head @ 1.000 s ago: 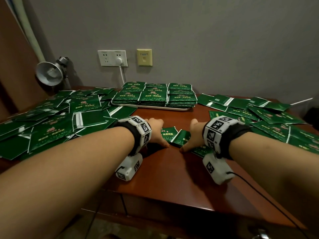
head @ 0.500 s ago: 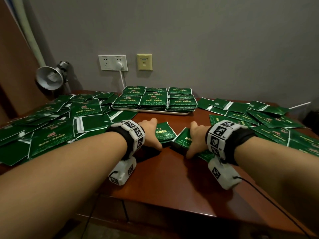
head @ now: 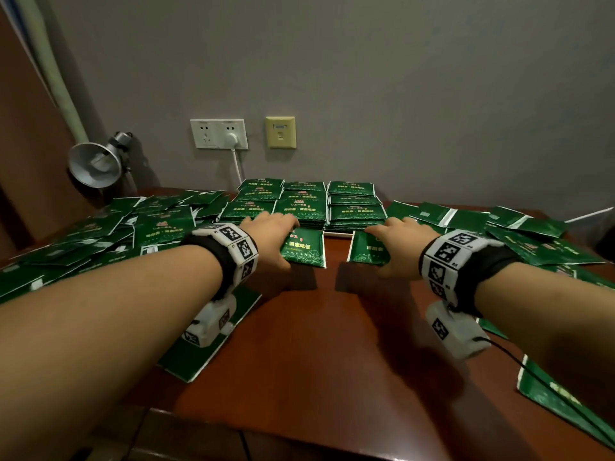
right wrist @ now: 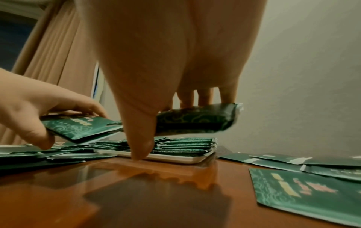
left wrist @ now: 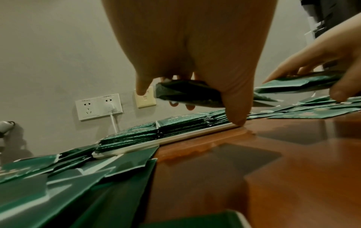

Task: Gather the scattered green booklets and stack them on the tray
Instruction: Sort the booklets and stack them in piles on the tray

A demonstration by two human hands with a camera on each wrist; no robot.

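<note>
My left hand [head: 271, 239] grips a green booklet [head: 303, 249] above the table, thumb under and fingers on top; the left wrist view shows that booklet [left wrist: 187, 94] pinched there. My right hand [head: 397, 244] holds a second green booklet [head: 367, 251] the same way, seen as a bent booklet [right wrist: 197, 121] in the right wrist view. Both hover just in front of the white tray [head: 339, 233], which carries rows of stacked booklets [head: 304, 204]. Scattered booklets [head: 100, 234] cover the table on the left and more loose booklets [head: 539, 241] on the right.
A brown wooden table [head: 332, 344] has bare wood in the middle. A booklet [head: 206, 347] lies under my left forearm, another [head: 565, 404] at the front right. A metal clamp lamp [head: 96, 163] stands back left below wall sockets [head: 219, 134].
Both hands have lifted a booklet each off the table and carried them forward, from the table's middle to just in front of the tray.
</note>
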